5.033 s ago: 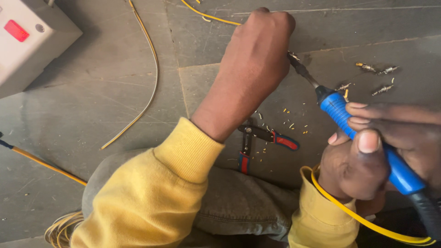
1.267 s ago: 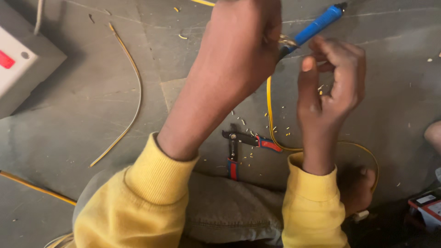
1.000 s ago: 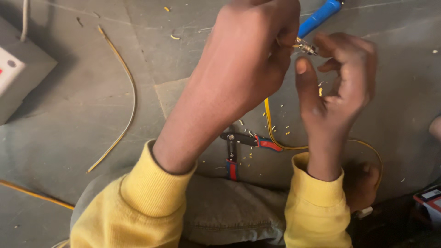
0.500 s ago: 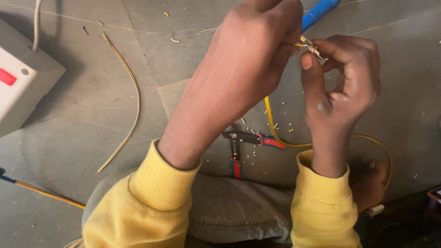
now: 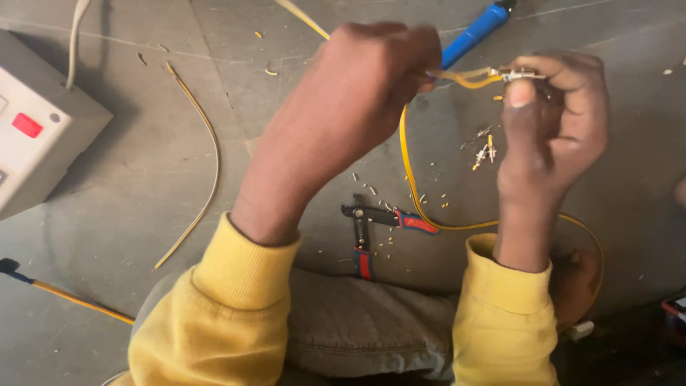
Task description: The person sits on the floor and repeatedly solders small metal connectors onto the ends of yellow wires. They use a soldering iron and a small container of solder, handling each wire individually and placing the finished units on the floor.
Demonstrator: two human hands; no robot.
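Grey concrete floor, scuffed and scattered with tiny yellow and pale wire clippings, fills the view beneath a seated person in yellow sleeves and grey trousers. Raised above the floor, the left hand is closed, its fingertips pinched on a thin yellow cable near its stripped end. The right hand faces it just to the side, thumb and fingers curled shut around a small metal connector at the cable's tip; the short stretch of cable between the two hands bows slightly. From the left hand the cable drops down, curves across the floor past the right wrist and loops round toward the right edge of the view. Directly below the hands, near the person's knee, lies a wire stripper with red and blue handles, jaws spread, untouched. A few small metal parts lie on the floor between the stripper and the right hand. Beyond the hands, a blue-handled tool rests on the floor, partly hidden behind the left hand. Well off to the left stands a pale box with a red switch, a grey cord rising from behind it. A loose curved length of yellowish wire lies between the box and the left arm, and another yellow cable with a dark end crosses the lower left corner.
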